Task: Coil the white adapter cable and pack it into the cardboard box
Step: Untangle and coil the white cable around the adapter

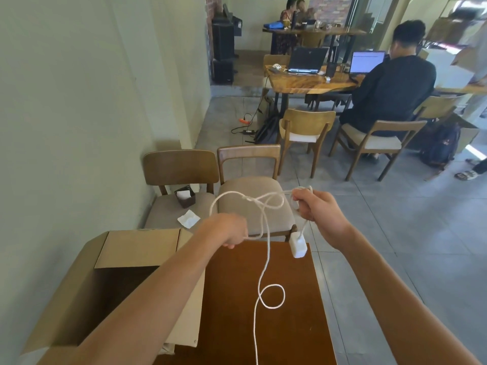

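A white adapter cable (266,259) hangs in loops between my two hands above a dark brown table (290,325). My right hand (317,210) grips several cable turns, and the white adapter block (297,245) dangles just below it. My left hand (232,230) grips another part of the cable. From the loops one strand drops to the tabletop, curls into a small ring, and runs off the bottom edge. An open cardboard box (110,270) stands at the left beside the table, partly covered by my left forearm.
Two wooden chairs (247,164) stand just beyond the table; one seat bears a small dark holder (185,196) and a white napkin (188,219). A wall runs along the left. Further back, people sit at tables with laptops, on a grey tiled floor.
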`<state>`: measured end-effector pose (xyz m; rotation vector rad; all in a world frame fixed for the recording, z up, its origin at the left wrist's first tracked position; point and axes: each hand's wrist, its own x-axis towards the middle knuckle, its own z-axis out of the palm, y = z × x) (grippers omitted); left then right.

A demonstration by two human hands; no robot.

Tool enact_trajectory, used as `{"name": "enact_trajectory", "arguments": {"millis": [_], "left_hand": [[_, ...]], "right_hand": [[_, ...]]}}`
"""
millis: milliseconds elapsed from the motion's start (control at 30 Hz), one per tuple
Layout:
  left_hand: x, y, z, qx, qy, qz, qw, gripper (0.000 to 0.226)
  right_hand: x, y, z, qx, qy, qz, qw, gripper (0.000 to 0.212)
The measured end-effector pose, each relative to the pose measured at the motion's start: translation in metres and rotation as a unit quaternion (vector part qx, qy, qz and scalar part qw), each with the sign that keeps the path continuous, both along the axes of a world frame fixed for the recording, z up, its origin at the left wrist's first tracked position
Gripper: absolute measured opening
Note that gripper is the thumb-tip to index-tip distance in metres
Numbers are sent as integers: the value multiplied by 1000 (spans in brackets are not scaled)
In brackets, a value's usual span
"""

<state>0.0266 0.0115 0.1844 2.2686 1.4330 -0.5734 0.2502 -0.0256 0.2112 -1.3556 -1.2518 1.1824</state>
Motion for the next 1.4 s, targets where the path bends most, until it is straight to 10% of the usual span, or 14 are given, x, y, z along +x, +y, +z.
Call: {"name": "enact_trajectory", "arguments": {"millis": [167,300,367,667,833,1100,1400], "left_hand": [[-1,13,2,64,-244,163,954,38],[7,15,16,-205,-512,289,783,71],[14,12,16,-270,-554,297,730,52],[45,-7,-34,-263,-411,295,821,42],[44,-9,-9,-249,-669,219,665,50],[34,-2,23,-154,-682,187,690,20],[40,-11,21,-138,-552,155,808,72]], "right_hand": [[2,-7,6,10,-27,13,1000,31],[1,-11,6,15,-23,24,999,37],[1,-13,8,19,2,32,999,41],[0,-11,33,81,63,78,992,43],[3,-7,37,61,-2,70,996,48],[8,-3,8,-22,173,42,984,25],[1,-3,4,5,143,124,982,36]]}}
